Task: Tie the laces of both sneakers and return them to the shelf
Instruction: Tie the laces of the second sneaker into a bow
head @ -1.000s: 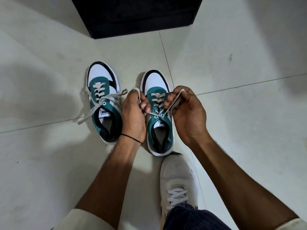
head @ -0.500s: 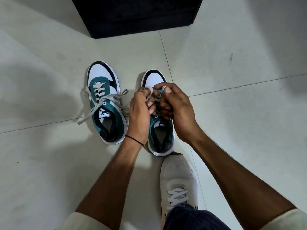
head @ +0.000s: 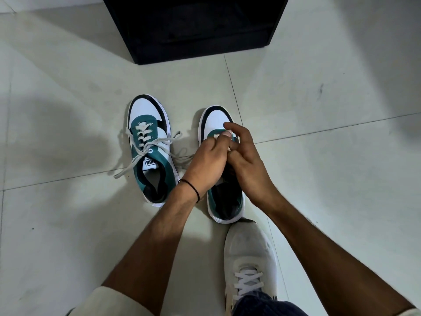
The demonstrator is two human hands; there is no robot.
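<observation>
Over right sneaker (head: 216, 124), both hands' grips (head: 206, 163) (head: 247, 165) pinching laces (head: 229, 134)

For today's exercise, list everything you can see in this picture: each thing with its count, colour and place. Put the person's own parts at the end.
Left sneaker: one, teal, white and black, on the floor, grey laces loose.
Right sneaker: one, same colours, beside it, under both hands.
Shelf: one, black, top centre.
Floor: pale tiles, throughout.
White shoe: one, worn, lower centre, laced.
Wristband: one, black, on the left wrist.
Left hand: pinching the right sneaker's lace.
Right hand: working the same lace.
</observation>
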